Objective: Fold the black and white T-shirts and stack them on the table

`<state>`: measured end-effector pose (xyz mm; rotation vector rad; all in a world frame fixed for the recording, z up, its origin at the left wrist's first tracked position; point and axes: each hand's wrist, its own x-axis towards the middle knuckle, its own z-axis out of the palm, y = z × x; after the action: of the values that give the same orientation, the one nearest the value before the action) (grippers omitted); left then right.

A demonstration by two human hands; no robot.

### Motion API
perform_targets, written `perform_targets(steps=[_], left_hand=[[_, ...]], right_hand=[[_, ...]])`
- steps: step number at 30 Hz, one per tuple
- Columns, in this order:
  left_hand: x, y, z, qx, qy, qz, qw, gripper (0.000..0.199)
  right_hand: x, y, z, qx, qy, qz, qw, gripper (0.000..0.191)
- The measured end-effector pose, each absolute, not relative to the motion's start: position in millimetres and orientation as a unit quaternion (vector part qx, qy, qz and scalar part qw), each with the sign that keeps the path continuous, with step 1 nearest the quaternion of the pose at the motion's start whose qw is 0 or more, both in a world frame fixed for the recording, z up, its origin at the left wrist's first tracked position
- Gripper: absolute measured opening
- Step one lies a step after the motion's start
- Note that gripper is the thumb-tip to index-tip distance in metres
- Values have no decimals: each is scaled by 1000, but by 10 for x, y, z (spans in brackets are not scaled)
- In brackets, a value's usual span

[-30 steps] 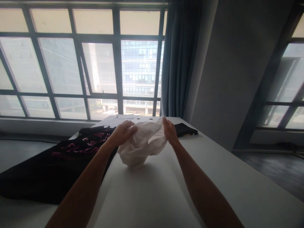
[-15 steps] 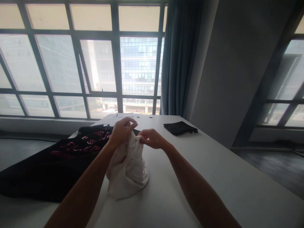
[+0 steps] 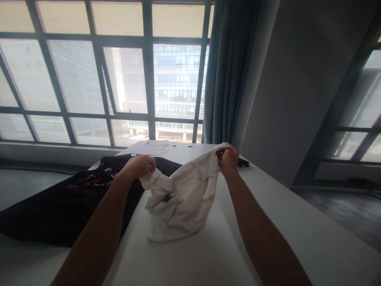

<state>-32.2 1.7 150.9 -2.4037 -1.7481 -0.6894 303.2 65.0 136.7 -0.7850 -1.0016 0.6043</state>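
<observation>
A white cloth (image 3: 187, 198) hangs in loose folds between my two hands, its lower edge resting on or just over the white table (image 3: 268, 222). My left hand (image 3: 139, 166) grips its left end, fingers closed. Farther right and a little higher, my right hand (image 3: 228, 159) pinches the cloth's upper right corner. To the left, a black garment (image 3: 56, 206) with pink lettering lies spread on the table, partly behind my left forearm. A folded black cloth (image 3: 243, 163) shows just past my right hand, mostly hidden by it.
Papers (image 3: 149, 147) lie at the table's far end, near two small round dark spots. Behind the table stand a large framed window (image 3: 175, 79), a blue-grey curtain (image 3: 226, 71) and a grey pillar (image 3: 291, 87).
My hands have moved apart, the right one going right and the left one slightly left. The white cloth, bunched before, is now stretched wider between them. My right hand now covers much of the folded black cloth.
</observation>
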Motion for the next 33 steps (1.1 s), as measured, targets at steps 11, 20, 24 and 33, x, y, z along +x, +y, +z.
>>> perform_targets(steps=[11, 20, 24, 33], left_hand=[[-801, -247, 1841, -334, -522, -691, 372, 13], [-344, -119, 1649, -633, -591, -468, 175, 21], [298, -33, 1329, -835, -412, -360, -61, 48], [60, -388, 1794, -631, -379, -649, -193, 53]], right_hand=[[2944, 438, 1552, -235, -419, 226, 848, 27], [2736, 262, 1511, -243, -611, 355, 665, 41], [2638, 113, 1506, -223, -722, 423, 500, 58], [2578, 136, 1173, -342, -864, 271, 250, 85]])
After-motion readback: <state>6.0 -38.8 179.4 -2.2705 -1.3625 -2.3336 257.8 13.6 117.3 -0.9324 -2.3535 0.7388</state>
